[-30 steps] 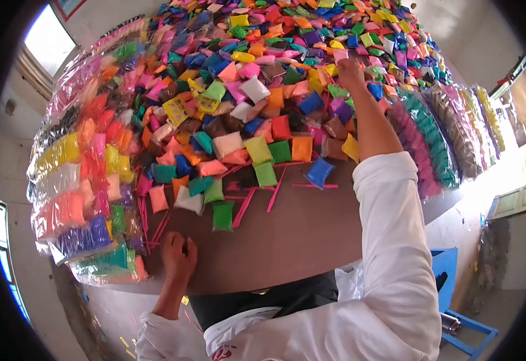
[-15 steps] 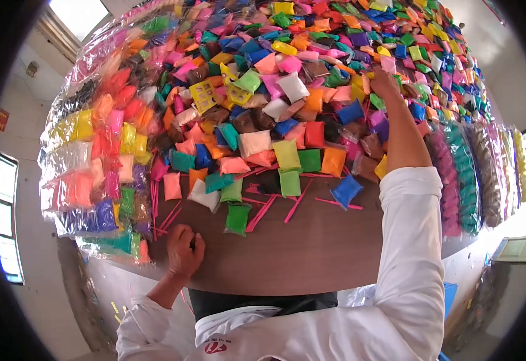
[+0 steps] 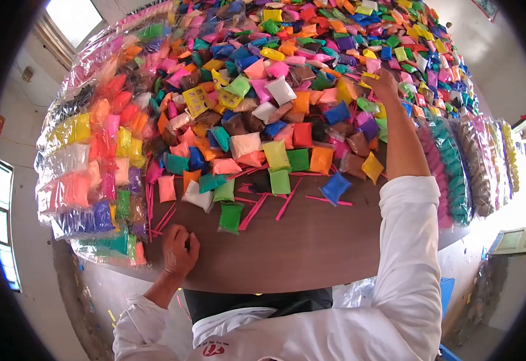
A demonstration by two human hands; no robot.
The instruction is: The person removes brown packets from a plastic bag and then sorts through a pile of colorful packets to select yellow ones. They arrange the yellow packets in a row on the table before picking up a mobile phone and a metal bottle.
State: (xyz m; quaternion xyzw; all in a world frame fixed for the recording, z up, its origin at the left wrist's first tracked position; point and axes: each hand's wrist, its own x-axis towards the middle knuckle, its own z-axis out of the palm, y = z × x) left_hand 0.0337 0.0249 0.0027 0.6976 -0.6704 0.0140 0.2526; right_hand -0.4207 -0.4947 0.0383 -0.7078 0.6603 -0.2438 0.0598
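Observation:
My left hand [image 3: 180, 249] rests on the brown table near its front edge, fingers curled in with the thumb alongside and nothing visible in them. Close above it lie thin pink plastic sticks [image 3: 165, 218]. My right hand [image 3: 385, 87] is stretched far into the heap of small coloured packets [image 3: 278, 155]. Its fingertips close on a small slim yellow piece [image 3: 370, 76], whose exact kind is too small to make out. A light green packet [image 3: 367, 105] and a purple packet [image 3: 368, 127] lie just below that hand.
Clear bags of coloured packets [image 3: 73, 159] are stacked along the left side. Long filled bags [image 3: 449, 162] stand at the right. A blue packet [image 3: 335, 188] and a green packet [image 3: 231, 216] lie at the heap's front, on the bare brown tabletop [image 3: 287, 253].
My right hand has shifted slightly rightward across the heap, the yellow piece staying at its fingertips. My left hand remains in place on the table. The view has turned a little.

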